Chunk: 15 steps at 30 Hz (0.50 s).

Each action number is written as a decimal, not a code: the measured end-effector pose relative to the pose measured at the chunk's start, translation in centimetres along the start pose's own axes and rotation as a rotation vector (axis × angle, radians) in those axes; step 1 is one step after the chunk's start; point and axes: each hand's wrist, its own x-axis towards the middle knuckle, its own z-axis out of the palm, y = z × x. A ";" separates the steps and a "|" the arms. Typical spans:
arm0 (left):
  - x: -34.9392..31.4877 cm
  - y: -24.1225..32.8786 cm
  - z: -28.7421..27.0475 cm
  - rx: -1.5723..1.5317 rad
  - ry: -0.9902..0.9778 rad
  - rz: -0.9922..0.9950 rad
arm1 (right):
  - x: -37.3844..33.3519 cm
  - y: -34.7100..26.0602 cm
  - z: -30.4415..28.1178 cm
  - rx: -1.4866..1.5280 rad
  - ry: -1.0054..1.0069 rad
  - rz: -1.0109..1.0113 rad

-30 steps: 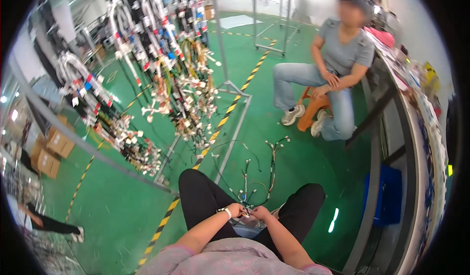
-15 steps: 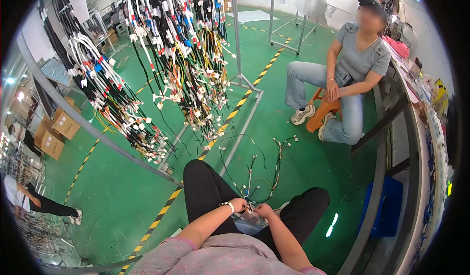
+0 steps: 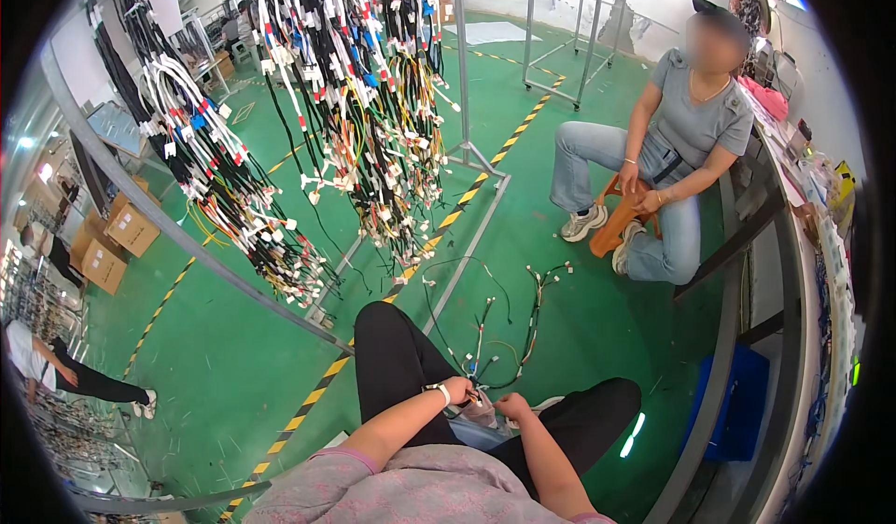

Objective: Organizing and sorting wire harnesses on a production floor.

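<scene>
My left hand (image 3: pixel 457 390) is closed round the near end of a wire harness (image 3: pixel 475 361), between my knees. Its black, white and coloured wires run out from my fingers and spread over the green floor, with small white connectors at the tips. A short way to the right, my right hand (image 3: pixel 511 406) is apart from the left, its fingers curled together; whatever they pinch is too small to make out. Below and between the hands shows a pale pinkish thing (image 3: pixel 481 412) that I cannot identify.
Thick bundles of harnesses (image 3: pixel 373 113) hang from a metal rack (image 3: pixel 464 76) ahead and to the left. A seated person (image 3: pixel 695 104) is on an orange stool (image 3: pixel 611 221) at the right. Beside me runs a bench (image 3: pixel 803 337) with a blue bin (image 3: pixel 737 403) beneath. Cardboard boxes (image 3: pixel 101 265) stand far left.
My right hand has drawn away from the left, to the right and slightly down. The left hand keeps its hold on the harness. The seated person's hands have moved apart.
</scene>
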 end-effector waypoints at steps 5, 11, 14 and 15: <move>0.3 0.3 0.2 0.036 -0.025 -0.036 | -0.1 0.9 -0.4 -0.005 -0.024 0.035; 0.6 -1.5 1.5 0.026 0.022 -0.020 | -0.2 0.9 -0.3 -0.002 -0.019 0.020; 1.1 -2.2 1.8 -0.015 0.036 0.016 | 0.2 1.1 -0.4 -0.007 -0.015 0.008; 1.2 -1.9 1.8 0.033 0.021 0.007 | 0.1 1.4 -0.4 -0.004 -0.016 0.014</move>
